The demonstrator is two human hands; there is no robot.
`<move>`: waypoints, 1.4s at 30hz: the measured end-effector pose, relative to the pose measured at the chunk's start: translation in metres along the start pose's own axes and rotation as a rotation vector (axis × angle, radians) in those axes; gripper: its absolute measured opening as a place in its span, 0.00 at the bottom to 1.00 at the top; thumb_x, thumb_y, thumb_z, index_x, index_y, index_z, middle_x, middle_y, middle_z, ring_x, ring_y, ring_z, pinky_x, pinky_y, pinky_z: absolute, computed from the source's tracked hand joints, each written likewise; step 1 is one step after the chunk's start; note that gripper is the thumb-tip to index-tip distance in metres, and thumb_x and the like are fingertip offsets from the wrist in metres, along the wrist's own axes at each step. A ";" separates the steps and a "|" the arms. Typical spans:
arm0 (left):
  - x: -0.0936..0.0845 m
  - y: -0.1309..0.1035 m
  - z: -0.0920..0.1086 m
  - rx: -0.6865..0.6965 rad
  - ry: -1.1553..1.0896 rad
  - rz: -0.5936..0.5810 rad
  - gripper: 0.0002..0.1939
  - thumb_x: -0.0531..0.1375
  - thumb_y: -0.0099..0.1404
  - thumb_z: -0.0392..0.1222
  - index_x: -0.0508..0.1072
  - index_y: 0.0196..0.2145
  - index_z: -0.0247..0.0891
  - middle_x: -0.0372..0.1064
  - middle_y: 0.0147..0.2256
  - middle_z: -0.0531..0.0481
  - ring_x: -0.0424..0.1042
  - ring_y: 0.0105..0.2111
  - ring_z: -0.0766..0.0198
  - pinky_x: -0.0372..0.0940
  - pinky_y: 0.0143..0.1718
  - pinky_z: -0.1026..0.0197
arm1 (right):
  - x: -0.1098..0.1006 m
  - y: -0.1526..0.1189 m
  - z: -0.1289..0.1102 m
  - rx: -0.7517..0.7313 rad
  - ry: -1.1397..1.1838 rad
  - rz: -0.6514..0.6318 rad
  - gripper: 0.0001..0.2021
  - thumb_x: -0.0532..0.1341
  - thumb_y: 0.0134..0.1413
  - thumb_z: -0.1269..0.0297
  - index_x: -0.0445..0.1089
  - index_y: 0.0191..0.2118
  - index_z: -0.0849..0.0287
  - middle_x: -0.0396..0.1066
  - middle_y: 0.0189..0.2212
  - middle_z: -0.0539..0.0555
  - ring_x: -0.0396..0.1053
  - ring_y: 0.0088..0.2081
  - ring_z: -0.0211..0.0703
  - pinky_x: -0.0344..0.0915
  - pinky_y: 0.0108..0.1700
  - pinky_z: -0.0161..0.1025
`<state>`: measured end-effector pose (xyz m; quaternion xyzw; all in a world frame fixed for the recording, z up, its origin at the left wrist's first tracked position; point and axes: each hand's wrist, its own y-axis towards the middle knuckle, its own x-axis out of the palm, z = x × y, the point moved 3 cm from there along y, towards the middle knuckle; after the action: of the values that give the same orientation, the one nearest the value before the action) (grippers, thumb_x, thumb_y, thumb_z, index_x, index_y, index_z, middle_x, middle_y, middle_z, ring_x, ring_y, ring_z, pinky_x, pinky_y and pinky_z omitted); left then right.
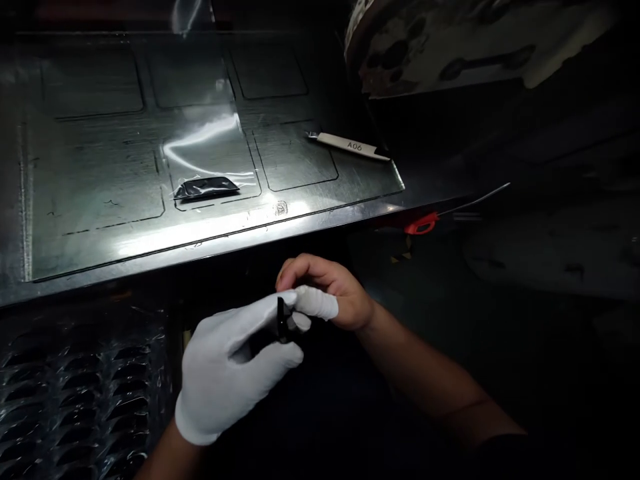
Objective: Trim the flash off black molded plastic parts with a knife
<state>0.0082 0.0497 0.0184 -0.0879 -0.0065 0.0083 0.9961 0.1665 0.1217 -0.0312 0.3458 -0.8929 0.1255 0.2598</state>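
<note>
Metal bench (360, 213): one, taking up most of the upper left, with one see-through sheet (210, 143) on it. Counted six rounded outlines showing on the sheet, two rows of three.
Pale machine part (460, 47): just one, top right, big curved edge, pretty grimy looking.
Clear plastic tray (165, 373): one, lower left, with three columns of dark curved pieces (77, 400). Too dim to count them all, sorry.
Gloved left hand (225, 367): one of two hands, white glove, fingers and thumb moderately apart with the black piece held between them.
Right hand (335, 290): the other one, no full glove, just white covers on two digits. Fingers curled, covered tips right up at the black piece; how tightly they close on it, can't tell.
A06 tool (350, 143): one, pale handle, lying on the sheet's right side, metal tip to the left and slightly away from the person.
Red handle (423, 225): one, just beyond the bench's near edge on the right, thin shaft angling up to the right.
Wrapped black part (209, 188): one, in clear film on the sheet, lying roughly left to right.
Black piece (281, 320): one, between the hands, below the bench's near edge in view. Narrow side showing, visible length running top to bottom; which end is the front, can't tell.
</note>
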 end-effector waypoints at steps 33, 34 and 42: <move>0.015 -0.016 -0.051 -0.380 -0.952 -0.083 0.24 0.60 0.73 0.57 0.76 0.58 0.40 0.81 0.39 0.43 0.81 0.34 0.60 0.74 0.29 0.67 | -0.004 -0.005 -0.018 -0.686 -0.815 -0.085 0.12 0.59 0.71 0.68 0.79 0.52 0.63 0.77 0.43 0.62 0.77 0.46 0.46 0.77 0.47 0.43; 0.020 -0.015 -0.051 -0.358 -0.971 -0.071 0.23 0.61 0.73 0.56 0.76 0.59 0.42 0.82 0.39 0.44 0.82 0.35 0.60 0.75 0.30 0.67 | -0.006 -0.007 -0.016 -0.694 -0.807 -0.067 0.12 0.59 0.71 0.67 0.79 0.51 0.63 0.77 0.43 0.63 0.77 0.46 0.46 0.77 0.46 0.43; 0.042 -0.004 -0.046 -0.352 -0.866 -0.075 0.22 0.69 0.67 0.49 0.75 0.57 0.45 0.79 0.38 0.50 0.78 0.37 0.63 0.73 0.35 0.66 | -0.021 -0.024 -0.003 -0.325 -0.321 0.077 0.18 0.64 0.66 0.68 0.71 0.60 0.55 0.75 0.46 0.57 0.76 0.47 0.42 0.74 0.48 0.39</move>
<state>0.0514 0.0382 -0.0254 -0.2435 -0.4260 0.0070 0.8713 0.1971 0.1169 -0.0389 0.2808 -0.9437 -0.0666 0.1616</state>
